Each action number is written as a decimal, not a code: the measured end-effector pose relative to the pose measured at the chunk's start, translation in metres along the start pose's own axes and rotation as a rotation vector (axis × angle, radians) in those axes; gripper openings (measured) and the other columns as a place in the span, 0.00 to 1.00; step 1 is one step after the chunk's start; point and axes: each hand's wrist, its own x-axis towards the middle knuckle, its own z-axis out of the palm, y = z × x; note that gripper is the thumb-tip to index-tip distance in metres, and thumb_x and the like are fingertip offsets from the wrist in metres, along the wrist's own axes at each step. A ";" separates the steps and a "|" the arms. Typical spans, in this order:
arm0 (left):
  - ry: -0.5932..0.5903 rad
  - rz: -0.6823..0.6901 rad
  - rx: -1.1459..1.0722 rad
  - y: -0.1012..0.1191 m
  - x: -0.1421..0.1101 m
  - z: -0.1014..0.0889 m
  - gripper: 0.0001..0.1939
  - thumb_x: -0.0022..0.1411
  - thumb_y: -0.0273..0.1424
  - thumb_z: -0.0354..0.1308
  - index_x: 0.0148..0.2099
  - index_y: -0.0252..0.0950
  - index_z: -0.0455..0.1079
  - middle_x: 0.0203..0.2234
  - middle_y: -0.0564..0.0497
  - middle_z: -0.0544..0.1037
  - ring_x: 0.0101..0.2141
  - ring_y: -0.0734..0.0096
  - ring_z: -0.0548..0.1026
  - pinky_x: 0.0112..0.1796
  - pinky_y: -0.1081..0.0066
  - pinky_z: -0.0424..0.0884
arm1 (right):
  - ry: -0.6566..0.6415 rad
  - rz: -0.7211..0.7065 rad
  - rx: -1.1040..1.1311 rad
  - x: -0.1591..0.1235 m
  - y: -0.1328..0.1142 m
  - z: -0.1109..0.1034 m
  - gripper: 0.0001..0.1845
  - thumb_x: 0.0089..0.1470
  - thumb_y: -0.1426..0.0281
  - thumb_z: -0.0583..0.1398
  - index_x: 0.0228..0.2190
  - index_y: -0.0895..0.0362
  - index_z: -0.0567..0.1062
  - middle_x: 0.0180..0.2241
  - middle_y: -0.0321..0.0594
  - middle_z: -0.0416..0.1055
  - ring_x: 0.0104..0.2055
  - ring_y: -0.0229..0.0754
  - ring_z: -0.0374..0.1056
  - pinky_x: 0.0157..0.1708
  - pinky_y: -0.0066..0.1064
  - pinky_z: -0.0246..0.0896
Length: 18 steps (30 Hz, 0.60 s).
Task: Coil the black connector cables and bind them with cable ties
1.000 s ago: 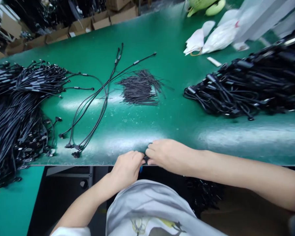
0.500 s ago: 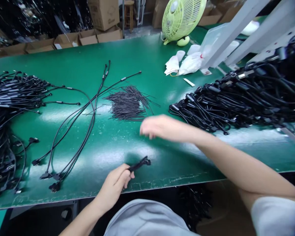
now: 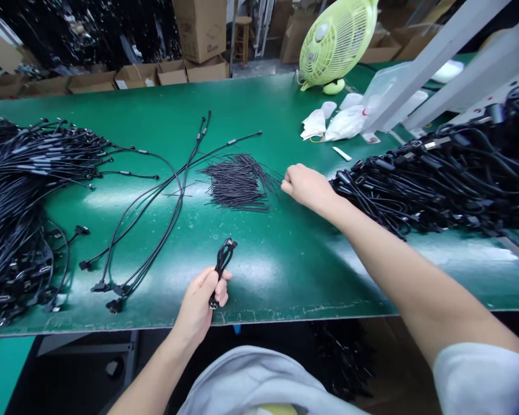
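Head view: your left hand (image 3: 202, 295) grips the folded cable (image 3: 224, 257), above the near edge of the table (image 3: 285, 297).
Since half a second ago, your right hand (image 3: 307, 187) has moved to the right ends of the thin black ties (image 3: 236, 185), so attention seems to pass to them; its fingers are curled, but whether they pinch one, I cannot tell. The carton (image 3: 200, 31) carries print, too small for reading.

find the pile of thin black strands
In the head view, the pile lies near centre, beside the loose cables and left of the right hand.
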 end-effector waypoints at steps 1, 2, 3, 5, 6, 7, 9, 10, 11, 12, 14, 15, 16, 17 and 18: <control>-0.002 -0.003 -0.030 0.000 0.000 0.003 0.19 0.58 0.44 0.62 0.37 0.30 0.71 0.18 0.58 0.60 0.20 0.81 0.56 0.23 0.76 0.55 | 0.000 0.019 0.043 -0.017 -0.006 -0.004 0.10 0.53 0.76 0.60 0.23 0.56 0.64 0.23 0.32 0.60 0.25 0.31 0.57 0.30 0.27 0.56; -0.013 -0.006 -0.053 0.000 -0.001 0.007 0.19 0.58 0.44 0.62 0.38 0.30 0.71 0.19 0.58 0.60 0.20 0.81 0.56 0.22 0.77 0.55 | -0.029 0.043 0.139 -0.036 -0.013 -0.006 0.08 0.53 0.75 0.59 0.26 0.56 0.64 0.21 0.31 0.61 0.24 0.32 0.57 0.29 0.26 0.56; -0.029 -0.008 -0.071 0.000 -0.002 0.012 0.19 0.58 0.43 0.62 0.39 0.30 0.70 0.19 0.58 0.59 0.20 0.81 0.55 0.22 0.77 0.55 | -0.090 0.070 0.289 -0.056 -0.023 -0.006 0.04 0.54 0.73 0.58 0.29 0.56 0.65 0.21 0.31 0.62 0.23 0.32 0.59 0.27 0.26 0.56; -0.068 0.005 -0.093 -0.002 -0.005 0.021 0.19 0.59 0.41 0.62 0.46 0.32 0.68 0.19 0.59 0.59 0.20 0.81 0.55 0.22 0.78 0.56 | -0.267 0.119 0.647 -0.098 -0.047 0.000 0.08 0.54 0.69 0.58 0.38 0.57 0.67 0.23 0.31 0.66 0.23 0.34 0.64 0.26 0.27 0.59; -0.082 0.020 -0.098 -0.003 -0.006 0.026 0.20 0.60 0.41 0.61 0.49 0.34 0.67 0.19 0.60 0.59 0.19 0.81 0.55 0.22 0.78 0.56 | -0.364 0.129 0.785 -0.119 -0.060 0.004 0.12 0.55 0.67 0.58 0.41 0.58 0.68 0.24 0.32 0.67 0.24 0.35 0.65 0.27 0.28 0.60; -0.090 0.039 -0.094 -0.005 -0.006 0.029 0.21 0.60 0.40 0.61 0.51 0.35 0.65 0.19 0.60 0.59 0.19 0.81 0.55 0.22 0.78 0.56 | -0.444 0.121 0.857 -0.137 -0.073 0.009 0.13 0.55 0.65 0.58 0.42 0.58 0.70 0.25 0.33 0.68 0.24 0.36 0.66 0.27 0.28 0.61; -0.091 0.091 -0.059 -0.010 -0.006 0.030 0.20 0.62 0.40 0.59 0.52 0.34 0.66 0.20 0.60 0.59 0.20 0.80 0.56 0.23 0.78 0.57 | -0.496 0.049 0.828 -0.166 -0.093 0.017 0.11 0.57 0.65 0.56 0.39 0.59 0.73 0.25 0.34 0.69 0.24 0.35 0.66 0.27 0.28 0.61; -0.086 0.124 -0.019 -0.012 -0.006 0.029 0.19 0.62 0.40 0.58 0.51 0.33 0.67 0.21 0.59 0.60 0.21 0.80 0.57 0.23 0.77 0.58 | -0.453 -0.020 0.752 -0.177 -0.101 0.021 0.10 0.58 0.67 0.55 0.37 0.59 0.73 0.26 0.35 0.70 0.25 0.35 0.65 0.28 0.27 0.60; -0.074 0.163 0.040 -0.015 -0.007 0.026 0.18 0.63 0.40 0.56 0.49 0.33 0.69 0.22 0.58 0.61 0.21 0.80 0.58 0.24 0.77 0.59 | -0.371 -0.114 0.642 -0.184 -0.107 0.023 0.09 0.58 0.69 0.55 0.36 0.58 0.74 0.28 0.37 0.71 0.27 0.35 0.65 0.28 0.27 0.60; -0.054 0.209 0.127 -0.017 -0.008 0.023 0.17 0.65 0.40 0.55 0.48 0.33 0.70 0.23 0.57 0.62 0.22 0.79 0.59 0.24 0.76 0.60 | -0.258 -0.225 0.501 -0.189 -0.111 0.025 0.09 0.59 0.71 0.54 0.36 0.58 0.74 0.30 0.39 0.71 0.28 0.35 0.66 0.30 0.28 0.59; 0.008 0.332 0.383 -0.019 -0.010 0.016 0.15 0.66 0.37 0.51 0.48 0.35 0.71 0.26 0.54 0.68 0.24 0.77 0.63 0.29 0.74 0.64 | -0.009 -0.487 0.169 -0.191 -0.115 0.025 0.10 0.60 0.75 0.53 0.36 0.59 0.74 0.29 0.40 0.71 0.30 0.37 0.65 0.31 0.30 0.57; 0.039 0.405 0.537 -0.020 -0.011 0.014 0.15 0.67 0.36 0.50 0.49 0.36 0.72 0.29 0.52 0.71 0.27 0.74 0.67 0.32 0.73 0.66 | 0.098 -0.626 0.014 -0.190 -0.117 0.024 0.10 0.60 0.76 0.52 0.35 0.60 0.74 0.29 0.41 0.70 0.30 0.38 0.64 0.31 0.31 0.56; 0.064 0.479 0.691 -0.020 -0.013 0.012 0.14 0.67 0.35 0.49 0.48 0.36 0.72 0.31 0.50 0.74 0.31 0.71 0.70 0.37 0.71 0.67 | 0.183 -0.771 -0.113 -0.187 -0.118 0.021 0.11 0.60 0.78 0.52 0.35 0.61 0.74 0.29 0.42 0.71 0.31 0.39 0.64 0.31 0.33 0.55; 0.083 0.543 0.828 -0.019 -0.015 0.010 0.14 0.67 0.33 0.48 0.47 0.37 0.73 0.34 0.49 0.75 0.35 0.68 0.71 0.40 0.70 0.67 | 0.243 -0.909 -0.210 -0.183 -0.120 0.017 0.12 0.60 0.78 0.52 0.36 0.62 0.75 0.32 0.44 0.72 0.33 0.40 0.65 0.33 0.34 0.56; 0.094 0.588 0.938 -0.018 -0.017 0.009 0.14 0.66 0.32 0.48 0.46 0.37 0.73 0.36 0.48 0.76 0.38 0.66 0.72 0.42 0.69 0.66 | 0.277 -1.036 -0.277 -0.178 -0.121 0.013 0.12 0.60 0.79 0.51 0.37 0.63 0.75 0.36 0.46 0.73 0.37 0.42 0.66 0.35 0.35 0.56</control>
